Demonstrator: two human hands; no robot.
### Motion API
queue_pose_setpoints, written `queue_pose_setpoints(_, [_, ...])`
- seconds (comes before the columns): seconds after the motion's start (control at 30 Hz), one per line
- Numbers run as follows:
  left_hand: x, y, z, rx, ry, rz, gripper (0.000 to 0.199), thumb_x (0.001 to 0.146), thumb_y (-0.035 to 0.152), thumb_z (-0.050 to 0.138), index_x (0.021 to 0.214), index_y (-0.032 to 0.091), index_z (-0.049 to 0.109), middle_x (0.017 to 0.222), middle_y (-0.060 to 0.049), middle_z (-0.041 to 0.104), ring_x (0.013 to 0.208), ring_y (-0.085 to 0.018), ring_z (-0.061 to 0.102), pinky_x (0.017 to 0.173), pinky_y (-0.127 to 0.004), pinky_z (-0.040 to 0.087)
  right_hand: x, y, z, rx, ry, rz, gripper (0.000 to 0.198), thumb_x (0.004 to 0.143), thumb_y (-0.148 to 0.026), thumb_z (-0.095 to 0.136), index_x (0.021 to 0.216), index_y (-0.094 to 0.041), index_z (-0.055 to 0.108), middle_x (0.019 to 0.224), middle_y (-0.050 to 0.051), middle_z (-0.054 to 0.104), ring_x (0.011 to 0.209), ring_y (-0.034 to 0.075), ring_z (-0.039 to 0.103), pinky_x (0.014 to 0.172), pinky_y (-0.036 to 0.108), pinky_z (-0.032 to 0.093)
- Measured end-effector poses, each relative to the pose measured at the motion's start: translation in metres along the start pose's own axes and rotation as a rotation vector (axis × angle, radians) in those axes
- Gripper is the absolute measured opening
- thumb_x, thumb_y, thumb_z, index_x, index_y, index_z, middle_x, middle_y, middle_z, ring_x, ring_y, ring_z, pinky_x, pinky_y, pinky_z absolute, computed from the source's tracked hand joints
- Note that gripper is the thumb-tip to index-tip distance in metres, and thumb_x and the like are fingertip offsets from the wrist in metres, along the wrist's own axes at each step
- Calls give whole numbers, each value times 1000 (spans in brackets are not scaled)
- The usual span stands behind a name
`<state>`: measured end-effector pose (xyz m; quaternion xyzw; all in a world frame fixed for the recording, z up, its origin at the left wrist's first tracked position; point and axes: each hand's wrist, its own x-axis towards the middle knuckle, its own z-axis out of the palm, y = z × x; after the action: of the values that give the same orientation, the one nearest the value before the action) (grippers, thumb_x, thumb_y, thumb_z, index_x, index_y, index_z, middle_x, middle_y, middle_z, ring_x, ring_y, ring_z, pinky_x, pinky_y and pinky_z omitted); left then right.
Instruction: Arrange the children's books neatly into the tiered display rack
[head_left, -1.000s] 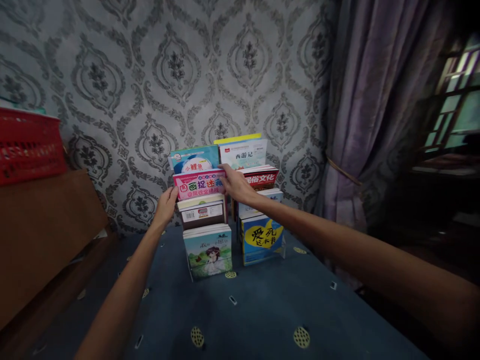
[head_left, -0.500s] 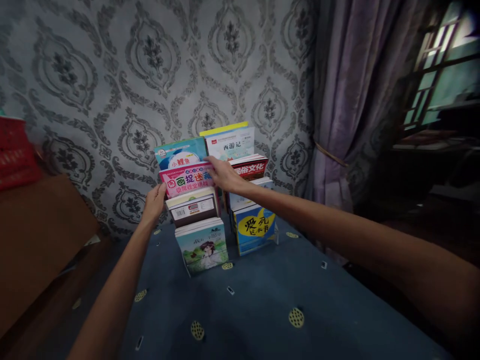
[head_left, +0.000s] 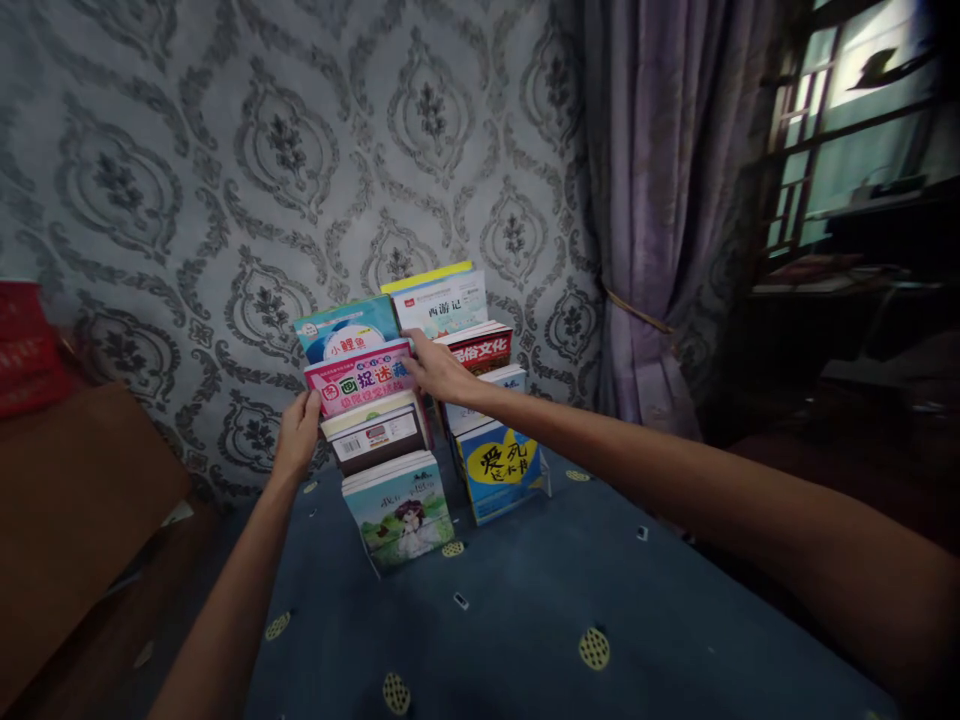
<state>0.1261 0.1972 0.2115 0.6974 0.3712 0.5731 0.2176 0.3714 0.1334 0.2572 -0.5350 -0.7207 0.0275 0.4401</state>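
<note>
Two tiered columns of books stand on a blue patterned cloth. My left hand point(head_left: 298, 432) grips the left edge of a pink book point(head_left: 360, 380) in the left column, and my right hand point(head_left: 437, 368) holds its upper right edge. Behind it rises a blue book point(head_left: 345, 325). In front are a book showing a barcode label point(head_left: 375, 440) and a green-and-blue book with a drawn girl point(head_left: 401, 515). The right column has a white book with a yellow top point(head_left: 442, 305), a red book point(head_left: 484, 348), a pale book partly behind my right arm, and a blue-and-yellow book point(head_left: 501, 475).
The blue cloth point(head_left: 525, 600) spreads over the surface below the books. Patterned wallpaper point(head_left: 300, 200) is close behind. A brown cardboard box point(head_left: 82, 520) with a red bag point(head_left: 30, 350) stands left. A tied purple curtain point(head_left: 645, 250) hangs right, beside a window point(head_left: 825, 130).
The view has turned a little, so the books sit slightly lower and further left. Both hands keep their places on the pink book's edges.
</note>
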Motion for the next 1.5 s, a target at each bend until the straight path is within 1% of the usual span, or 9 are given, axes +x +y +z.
queue_pose_setpoints(0.3, [0, -4, 0, -62, 8, 16, 55, 81, 67, 55, 99, 17, 66, 96, -8, 71, 91, -23, 63, 77, -32, 52, -6, -2, -4, -68, 13, -19, 47, 94, -20, 45, 140, -11, 39, 85, 9, 70, 76, 22, 66, 82, 33, 49])
queue_pose_setpoints(0.47, [-2, -6, -1, -81, 6, 9, 53, 81, 66, 56, 100, 17, 66, 98, -8, 71, 93, -24, 64, 78, -33, 53, -6, 5, -2, -106, 55, -86, 48, 92, -19, 46, 139, -11, 41, 95, 13, 71, 93, 27, 65, 86, 38, 47])
queue_pose_setpoints(0.67, [-2, -8, -1, -73, 4, 11, 53, 83, 64, 54, 104, 17, 65, 102, -9, 70, 95, -23, 63, 77, -31, 52, -10, 10, 1, -52, 132, -175, 50, 89, -16, 47, 138, -14, 39, 119, 16, 64, 106, 26, 61, 92, 40, 46])
queue_pose_setpoints(0.8, [-3, -5, 0, -71, 22, 14, 50, 83, 63, 55, 100, 17, 63, 98, -7, 68, 90, -21, 62, 72, -29, 51, -19, 12, 3, -67, 231, -176, 36, 88, -16, 48, 123, -13, 49, 117, 16, 60, 104, 24, 57, 89, 37, 46])
queue_pose_setpoints(0.97, [-2, -3, 2, -84, 84, -16, 40, 82, 57, 58, 95, 19, 56, 89, -3, 62, 80, -17, 59, 60, -25, 47, -27, 13, 8, -158, 48, -218, 16, 92, -16, 48, 101, -15, 61, 99, 9, 65, 93, 20, 60, 84, 30, 44])
queue_pose_setpoints(1.07, [0, -5, 2, -90, 130, -4, 33, 78, 51, 61, 87, 21, 50, 82, 1, 56, 73, -14, 55, 56, -22, 44, -28, 9, 10, -172, -96, -196, 19, 93, -16, 52, 107, -13, 64, 92, 7, 68, 88, 18, 63, 83, 28, 45])
queue_pose_setpoints(1.2, [2, -3, 2, -90, 115, 31, 30, 71, 45, 64, 77, 21, 46, 74, 4, 49, 63, -11, 49, 49, -20, 41, -26, 2, 12, -124, -258, -73, 25, 95, -17, 48, 114, -12, 64, 64, 0, 66, 65, 15, 65, 72, 24, 47])
queue_pose_setpoints(1.33, [-2, 2, -1, -127, 67, 7, 30, 68, 45, 64, 77, 21, 49, 77, 1, 55, 70, -14, 55, 49, -20, 45, -24, -1, 15, -137, -284, -10, 27, 96, -17, 46, 116, -12, 64, 61, 0, 67, 55, 15, 65, 66, 22, 47])
queue_pose_setpoints(1.5, [-11, 0, -8, -138, 12, -18, 32, 72, 49, 63, 83, 19, 55, 83, -2, 60, 79, -17, 58, 51, -22, 49, -23, -4, 18, -166, -264, 11, 27, 96, -16, 45, 115, -13, 64, 60, 1, 68, 56, 16, 66, 64, 22, 48])
